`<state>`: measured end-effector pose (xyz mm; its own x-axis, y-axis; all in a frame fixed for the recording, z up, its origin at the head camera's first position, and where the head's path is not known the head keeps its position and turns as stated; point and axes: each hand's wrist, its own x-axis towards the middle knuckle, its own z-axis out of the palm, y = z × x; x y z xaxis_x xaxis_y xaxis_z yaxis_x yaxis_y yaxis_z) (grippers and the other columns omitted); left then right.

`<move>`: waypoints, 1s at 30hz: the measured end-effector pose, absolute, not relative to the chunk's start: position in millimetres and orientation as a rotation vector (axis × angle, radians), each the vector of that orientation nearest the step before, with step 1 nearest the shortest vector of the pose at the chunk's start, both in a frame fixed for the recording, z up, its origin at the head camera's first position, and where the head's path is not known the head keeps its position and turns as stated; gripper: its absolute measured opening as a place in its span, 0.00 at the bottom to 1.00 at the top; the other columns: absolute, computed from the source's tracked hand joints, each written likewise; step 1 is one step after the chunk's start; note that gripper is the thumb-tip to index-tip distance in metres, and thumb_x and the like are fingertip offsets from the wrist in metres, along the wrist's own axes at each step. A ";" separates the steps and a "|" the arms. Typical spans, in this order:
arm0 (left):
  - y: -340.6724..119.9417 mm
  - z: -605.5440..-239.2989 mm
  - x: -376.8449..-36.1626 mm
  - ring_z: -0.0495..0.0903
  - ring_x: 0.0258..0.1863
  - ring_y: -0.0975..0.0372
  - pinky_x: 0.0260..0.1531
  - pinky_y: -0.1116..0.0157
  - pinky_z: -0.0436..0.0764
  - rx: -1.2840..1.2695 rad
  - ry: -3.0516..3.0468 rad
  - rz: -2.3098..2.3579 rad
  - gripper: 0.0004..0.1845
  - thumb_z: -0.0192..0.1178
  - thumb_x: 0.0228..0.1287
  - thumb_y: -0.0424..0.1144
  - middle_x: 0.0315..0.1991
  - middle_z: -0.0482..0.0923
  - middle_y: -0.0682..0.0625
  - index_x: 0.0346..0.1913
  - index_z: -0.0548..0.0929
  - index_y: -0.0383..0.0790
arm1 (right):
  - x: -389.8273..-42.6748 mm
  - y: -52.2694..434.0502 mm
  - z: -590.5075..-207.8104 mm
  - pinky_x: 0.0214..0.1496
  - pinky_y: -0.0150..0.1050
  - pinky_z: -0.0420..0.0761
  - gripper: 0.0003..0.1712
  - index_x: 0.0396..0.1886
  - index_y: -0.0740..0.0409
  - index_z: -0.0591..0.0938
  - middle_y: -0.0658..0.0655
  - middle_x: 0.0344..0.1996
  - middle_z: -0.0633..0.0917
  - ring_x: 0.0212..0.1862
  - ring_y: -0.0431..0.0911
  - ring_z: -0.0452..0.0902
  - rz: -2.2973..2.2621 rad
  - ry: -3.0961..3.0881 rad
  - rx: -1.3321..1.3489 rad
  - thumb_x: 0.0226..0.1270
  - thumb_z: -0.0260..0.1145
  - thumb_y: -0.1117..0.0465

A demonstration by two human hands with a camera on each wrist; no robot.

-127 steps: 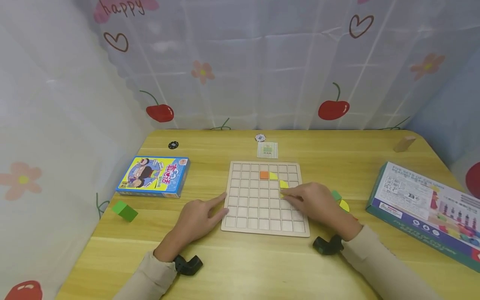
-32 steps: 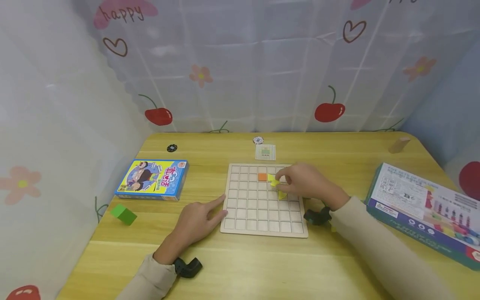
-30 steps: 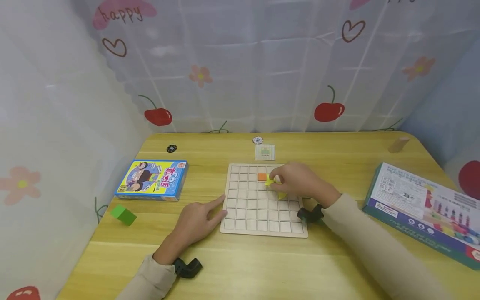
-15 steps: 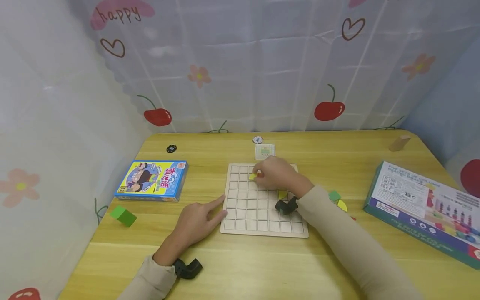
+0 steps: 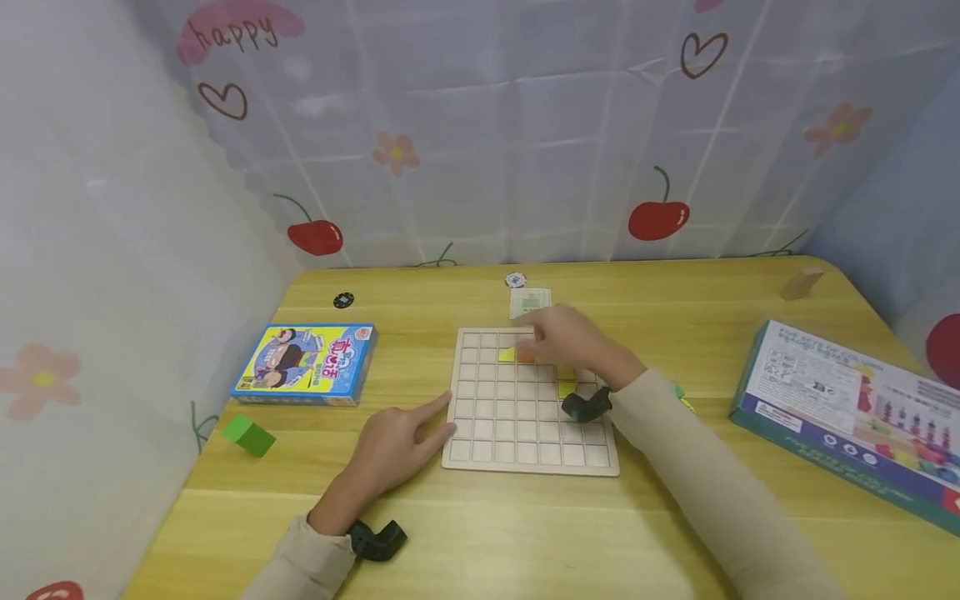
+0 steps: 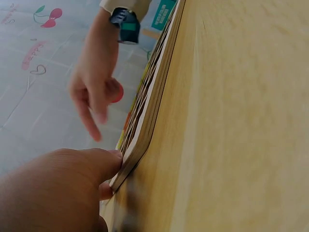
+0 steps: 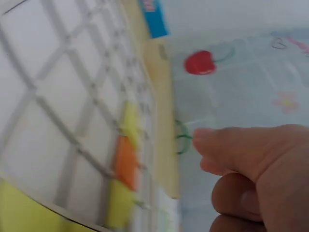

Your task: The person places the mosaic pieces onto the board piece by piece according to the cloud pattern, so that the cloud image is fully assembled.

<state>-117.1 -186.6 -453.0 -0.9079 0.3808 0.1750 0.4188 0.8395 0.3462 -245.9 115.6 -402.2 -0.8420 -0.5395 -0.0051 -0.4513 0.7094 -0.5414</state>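
R hand [image 5: 573, 346] hovers over far part of grid board [image 5: 525, 442], covering most of orange tile [image 5: 527, 357] and part of yellow tile [image 5: 567, 385] near wrist; can't tell what else sits under palm. Fingers loosely curled, forefinger out toward far edge, holding nothing visible. R wrist view blurred: orange tile [image 7: 126, 162] lies between yellow tiles along one row. Another yellow tile [image 5: 507, 355] sits in 2nd row from far edge, just left of orange one; 0.5 s ago it was under the R fingertips, and 4.2 s ago that cell was bare. L hand [image 5: 393, 437] at board's near-left corner, forefinger straight and pressing board edge, other fingers relaxed, gripping nothing; same spot as before. L wrist view: fingertip [image 6: 113, 154] touches board rim. Green block [image 5: 248, 435] near counter's left edge. Blue card box [image 5: 307, 363] left of board, closed, contents unseen. Big box [image 5: 855, 408] at right edge, cut off by frame.
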 end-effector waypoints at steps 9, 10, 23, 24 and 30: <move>-186.7 -457.7 -115.2 0.47 0.11 0.72 0.14 0.69 0.55 -0.653 -2.902 -0.561 0.27 0.61 0.71 0.59 0.09 0.51 0.65 0.68 0.80 0.53 | -206.1 182.9 -372.4 0.23 0.38 0.65 0.15 0.55 0.52 0.88 0.48 0.14 0.68 0.19 0.44 0.63 -1.051 2.827 -0.745 0.73 0.68 0.53; -186.7 -457.4 -115.5 0.47 0.11 0.72 0.14 0.69 0.55 -0.657 -2.897 -0.559 0.27 0.61 0.71 0.59 0.09 0.51 0.65 0.68 0.80 0.53 | -198.4 193.0 -372.4 0.22 0.38 0.66 0.15 0.54 0.53 0.89 0.48 0.14 0.69 0.19 0.44 0.63 -1.038 2.829 -0.729 0.73 0.68 0.53; -184.2 -453.6 -118.6 0.48 0.11 0.71 0.15 0.69 0.55 -0.666 -2.911 -0.546 0.27 0.61 0.72 0.59 0.09 0.52 0.63 0.69 0.80 0.53 | -120.4 294.6 -394.2 0.21 0.34 0.62 0.09 0.44 0.51 0.90 0.41 0.15 0.68 0.18 0.36 0.59 -0.590 3.014 -0.587 0.66 0.74 0.57; -184.2 -453.4 -119.0 0.48 0.11 0.71 0.15 0.69 0.55 -0.664 -2.910 -0.542 0.27 0.61 0.72 0.59 0.09 0.52 0.63 0.69 0.80 0.53 | -117.6 295.7 -395.9 0.21 0.35 0.61 0.10 0.45 0.52 0.90 0.41 0.14 0.68 0.18 0.37 0.59 -0.546 3.023 -0.574 0.67 0.74 0.56; -185.4 -453.9 -118.5 0.48 0.11 0.71 0.14 0.69 0.54 -0.660 -2.905 -0.541 0.27 0.61 0.72 0.59 0.09 0.52 0.64 0.69 0.80 0.53 | -114.1 290.9 -398.9 0.22 0.38 0.62 0.16 0.46 0.58 0.90 0.43 0.14 0.70 0.19 0.40 0.63 -0.414 3.049 -0.451 0.69 0.71 0.51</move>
<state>-118.5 -185.4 -453.9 -0.8988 0.3966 0.1869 0.4372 0.8415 0.3172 -114.1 290.9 -398.9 -0.9574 -0.2888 0.0078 -0.2804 0.9224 -0.2658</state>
